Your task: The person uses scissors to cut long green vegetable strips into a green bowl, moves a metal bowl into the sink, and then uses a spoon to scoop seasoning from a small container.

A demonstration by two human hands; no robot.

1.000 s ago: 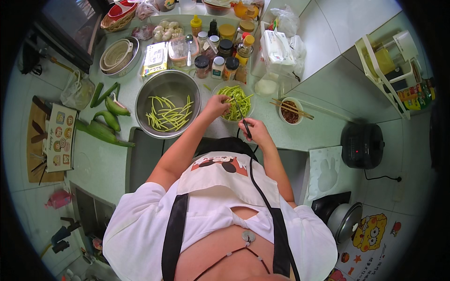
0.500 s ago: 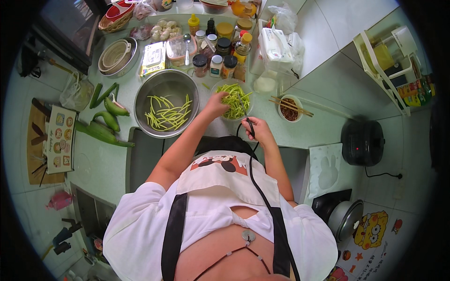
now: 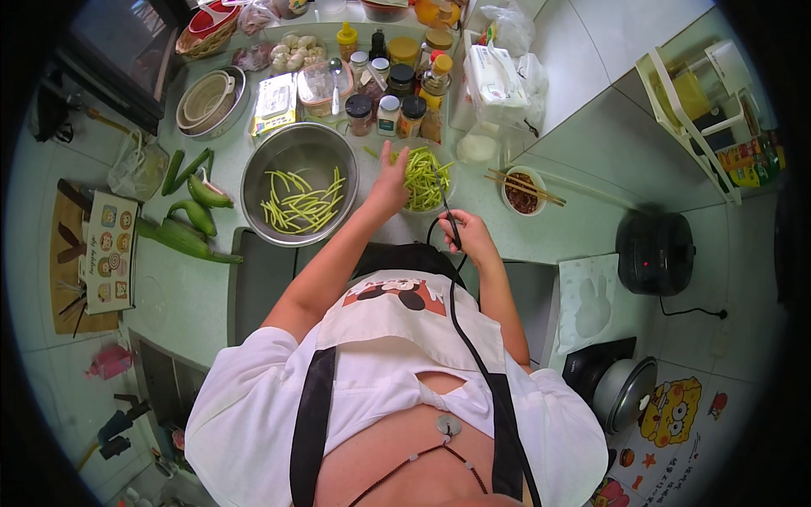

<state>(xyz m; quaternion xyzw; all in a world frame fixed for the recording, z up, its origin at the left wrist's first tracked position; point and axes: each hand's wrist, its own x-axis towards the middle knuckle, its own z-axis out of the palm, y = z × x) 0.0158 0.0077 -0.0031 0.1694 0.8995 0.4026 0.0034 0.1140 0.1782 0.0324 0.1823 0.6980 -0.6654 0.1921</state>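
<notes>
My right hand point(image 3: 470, 236) is closed around the black handles of scissors point(image 3: 454, 221), whose blades point into a clear bowl point(image 3: 454, 190). That bowl is heaped with short-cut, thin green stalks point(image 3: 425, 179), possibly beans or garlic shoots. At the bowl's left rim is my left hand point(image 3: 389, 188), thumb and finger stretched apart, with no stalk visible in it. A loose green piece point(image 3: 370, 152) lies on the counter just beyond those fingertips. To the left, a steel basin point(image 3: 251, 203) holds longer green stalks point(image 3: 302, 201).
Green gourds point(image 3: 187, 239) lie left of the basin. Jars and bottles point(image 3: 388, 115) crowd the back. On the right are a white bowl point(image 3: 509, 200) of brown food with chopsticks point(image 3: 528, 187) across it, and a black cooker point(image 3: 655, 253). A black cord point(image 3: 454, 313) hangs down my front.
My left hand has drawn back from the cut stalks to the bowl's left rim, and its fingers have spread. My right hand with the scissors stays nearly in place.
</notes>
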